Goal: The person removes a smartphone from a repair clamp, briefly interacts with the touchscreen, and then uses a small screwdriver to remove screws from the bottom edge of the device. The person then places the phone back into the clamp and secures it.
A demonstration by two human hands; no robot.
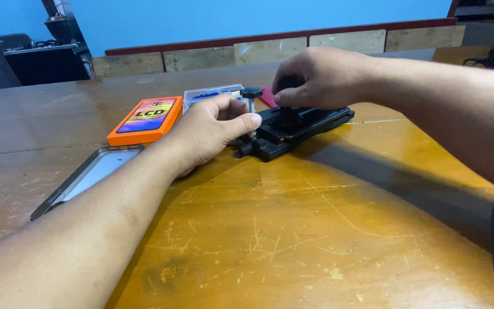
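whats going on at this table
A person works with both bare hands at a black clamp fixture lying on a scratched wooden table. The left hand pinches the shaft of an upright screw with a black knob at the fixture's near corner. The right hand grips a second knob from above, mostly hidden by its fingers. To the left lie an orange box, a clear plastic case and a flat grey panel.

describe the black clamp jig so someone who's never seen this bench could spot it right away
On the wooden table, look past the middle, where both hands meet. The jig is a flat black plate under the right hand, with an upright screw by the left hand. The orange box and grey tray to its left are not black.
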